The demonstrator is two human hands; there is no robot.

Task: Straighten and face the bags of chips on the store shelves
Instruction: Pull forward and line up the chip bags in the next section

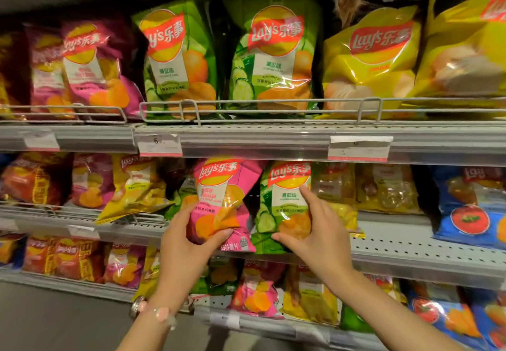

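On the middle shelf (pixel 427 249) my left hand (pixel 189 244) grips the lower left part of a pink chip bag (pixel 221 194), which stands upright with its front facing me. Right beside it stands a green cucumber chip bag (pixel 284 200); my right hand (pixel 315 230) holds its lower right side, thumb under the bag, forefinger up along its edge. The two bags almost touch. The upper shelf carries two more green bags (pixel 273 55), pink bags (pixel 90 63) and yellow bags (pixel 372 55), all facing forward.
A yellow bag (pixel 134 189) leans tilted on the middle shelf, left of my hands. Blue tomato bags (pixel 471 208) stand at the right. The bottom shelf (pixel 262 320) holds mixed bags. Wire rails (pixel 246 104) and price tags (pixel 358 148) line the upper shelf's front.
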